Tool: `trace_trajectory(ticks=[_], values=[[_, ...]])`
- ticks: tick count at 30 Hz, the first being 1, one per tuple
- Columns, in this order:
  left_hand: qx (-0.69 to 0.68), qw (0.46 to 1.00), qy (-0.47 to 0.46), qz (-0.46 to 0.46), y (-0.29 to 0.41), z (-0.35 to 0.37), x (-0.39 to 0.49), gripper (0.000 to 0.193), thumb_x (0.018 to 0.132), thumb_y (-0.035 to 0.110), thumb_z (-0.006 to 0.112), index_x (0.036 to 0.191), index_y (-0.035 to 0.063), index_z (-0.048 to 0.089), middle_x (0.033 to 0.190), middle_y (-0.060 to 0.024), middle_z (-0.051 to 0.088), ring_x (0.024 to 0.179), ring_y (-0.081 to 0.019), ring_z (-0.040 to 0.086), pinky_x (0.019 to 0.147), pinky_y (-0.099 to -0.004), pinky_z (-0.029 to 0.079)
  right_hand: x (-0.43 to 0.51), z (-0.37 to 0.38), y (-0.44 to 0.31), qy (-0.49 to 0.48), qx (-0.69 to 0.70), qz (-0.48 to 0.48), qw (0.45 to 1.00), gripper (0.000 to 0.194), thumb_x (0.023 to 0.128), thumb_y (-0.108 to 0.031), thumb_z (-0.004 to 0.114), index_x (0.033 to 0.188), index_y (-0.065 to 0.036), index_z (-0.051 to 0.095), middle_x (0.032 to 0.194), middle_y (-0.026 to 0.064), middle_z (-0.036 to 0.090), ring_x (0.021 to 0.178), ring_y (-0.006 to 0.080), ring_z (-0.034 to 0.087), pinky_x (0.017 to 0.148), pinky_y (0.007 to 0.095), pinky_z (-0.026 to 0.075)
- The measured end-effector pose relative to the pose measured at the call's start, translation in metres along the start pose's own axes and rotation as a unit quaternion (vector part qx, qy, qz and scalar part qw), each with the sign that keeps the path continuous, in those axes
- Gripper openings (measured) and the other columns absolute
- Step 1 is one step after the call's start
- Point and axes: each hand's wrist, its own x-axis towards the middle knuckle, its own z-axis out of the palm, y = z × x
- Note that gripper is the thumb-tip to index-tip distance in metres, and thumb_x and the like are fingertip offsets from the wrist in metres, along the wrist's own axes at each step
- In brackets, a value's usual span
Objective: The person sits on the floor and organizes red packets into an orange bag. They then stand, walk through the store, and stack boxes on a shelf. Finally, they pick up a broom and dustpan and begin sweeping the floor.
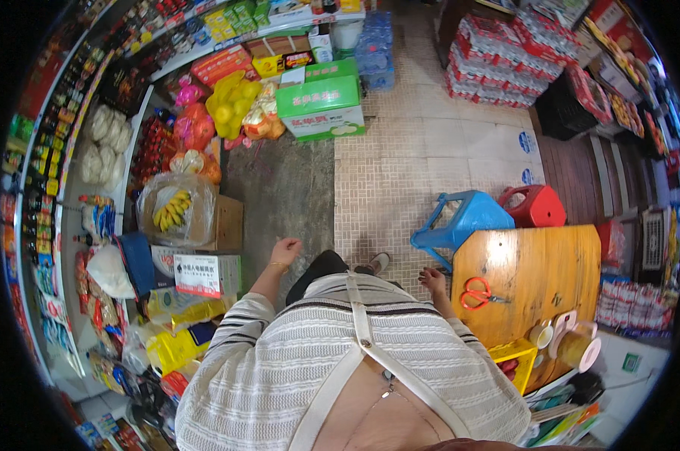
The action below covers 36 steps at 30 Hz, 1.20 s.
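Note:
My left hand (286, 252) hangs beside my hip with fingers loosely bent and nothing in it. Closest to it are a white carton (198, 274) bearing writing and a brown cardboard box (228, 222). On that box, bananas (172, 210) lie in a clear plastic bag (148, 203). My right hand (433, 281) is empty, fingers apart, near the left edge of a wooden table (520, 265). Orange-handled scissors (476, 293) rest on this table. Just beyond the right hand stands a blue plastic stool (472, 217), tilted in view.
Shelves of bottles (50, 169) line the left side. Ahead stand a green-and-white carton (320, 104), a yellow net bag of fruit (231, 106) and stacked bottle packs (498, 62). A red stool (534, 207) is beyond the table, which bears a yellow crate (514, 354) and a pitcher (576, 349).

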Motion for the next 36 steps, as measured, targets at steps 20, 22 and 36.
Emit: trace_trajectory(ticks=[20,22,36], values=[[0.05,0.977,0.035,-0.206,-0.075,-0.069,0.079,0.04,0.08,0.043,0.057,0.091,0.0056,0.068,0.076,-0.0136,0.066,0.071,-0.0223,0.065,0.068,-0.0342,0.05,0.127,0.049,-0.056,-0.19,0.243,0.249,0.918,0.017,0.086,-0.009,0.047,0.071,-0.006,0.041,0.061,0.0052,0.032,0.052,0.0164,0.026,0.048,0.0368,0.024],[0.038,0.986,0.076,-0.147,-0.049,-0.084,0.112,0.036,0.082,0.037,0.059,0.091,0.0037,0.067,0.077,-0.0141,0.066,0.072,-0.0188,0.065,0.068,-0.0317,0.05,0.136,0.089,-0.083,-0.286,0.267,0.22,0.894,0.026,0.088,-0.019,0.043,0.066,-0.011,0.031,0.061,0.0048,0.027,0.053,0.0166,0.018,0.048,0.0382,0.022],[-0.165,0.902,0.248,-0.312,-0.122,-0.21,0.091,0.019,0.084,0.017,0.058,0.091,0.0025,0.069,0.072,-0.0082,0.066,0.063,-0.0176,0.063,0.058,-0.0312,0.05,0.131,0.306,-0.247,-0.166,-0.288,0.001,0.943,0.03,0.091,-0.013,0.056,0.116,0.004,0.058,0.096,0.0186,0.066,0.069,0.0205,0.065,0.052,0.0332,0.051]])
